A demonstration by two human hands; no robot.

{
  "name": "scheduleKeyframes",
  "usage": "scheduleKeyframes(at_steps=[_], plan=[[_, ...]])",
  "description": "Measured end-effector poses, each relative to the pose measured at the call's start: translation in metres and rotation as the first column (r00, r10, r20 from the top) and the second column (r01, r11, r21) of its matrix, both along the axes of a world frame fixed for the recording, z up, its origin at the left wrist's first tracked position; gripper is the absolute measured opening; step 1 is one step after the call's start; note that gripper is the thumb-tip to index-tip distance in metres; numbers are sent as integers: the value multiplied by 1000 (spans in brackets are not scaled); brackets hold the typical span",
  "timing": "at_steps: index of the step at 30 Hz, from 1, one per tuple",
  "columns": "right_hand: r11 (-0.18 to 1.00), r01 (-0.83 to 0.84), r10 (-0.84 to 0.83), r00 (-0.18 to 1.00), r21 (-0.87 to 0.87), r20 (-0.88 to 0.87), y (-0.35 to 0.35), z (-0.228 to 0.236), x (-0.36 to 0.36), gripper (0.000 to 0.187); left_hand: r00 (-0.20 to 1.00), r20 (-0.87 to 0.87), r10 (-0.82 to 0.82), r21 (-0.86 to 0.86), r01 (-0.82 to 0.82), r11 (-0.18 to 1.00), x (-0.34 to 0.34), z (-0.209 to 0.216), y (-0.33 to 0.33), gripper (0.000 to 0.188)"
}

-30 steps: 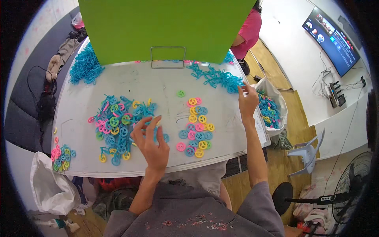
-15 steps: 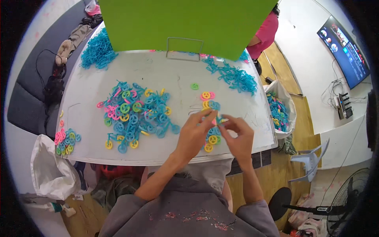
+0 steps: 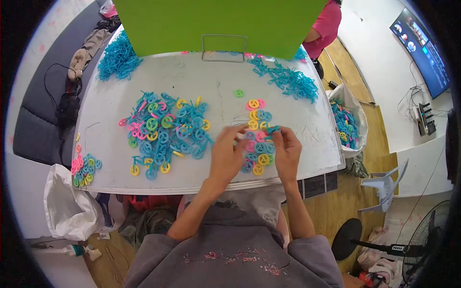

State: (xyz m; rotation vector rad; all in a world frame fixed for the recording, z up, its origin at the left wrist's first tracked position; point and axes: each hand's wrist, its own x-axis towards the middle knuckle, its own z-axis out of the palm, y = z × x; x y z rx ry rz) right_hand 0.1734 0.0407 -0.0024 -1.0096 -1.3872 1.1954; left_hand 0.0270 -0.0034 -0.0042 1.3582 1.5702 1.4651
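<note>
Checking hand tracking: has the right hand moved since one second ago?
Yes: against the table, the right hand has moved left and toward the person, from the near end of the blue pile to the wheel cluster.

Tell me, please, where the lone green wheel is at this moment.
In the head view, the lone green wheel lies slightly right of centre on the white table, just beyond and left of a yellow wheel.

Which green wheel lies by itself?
The green wheel just beyond the far end of the loose wheels; it touches none, while other green wheels lie among piled pieces.
</note>
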Motion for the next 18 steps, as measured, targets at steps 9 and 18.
scheduleKeyframes(at_steps=[9,18], plan=[[997,-75,74,992,0,104,7,-2,12,13,832,-544,106,61,-86,994,-22,-16,13,24],[975,-155,85,925,162,370,-2,9,10,18,923,366,-120,-133,179,975,-17,-3,4,11]])
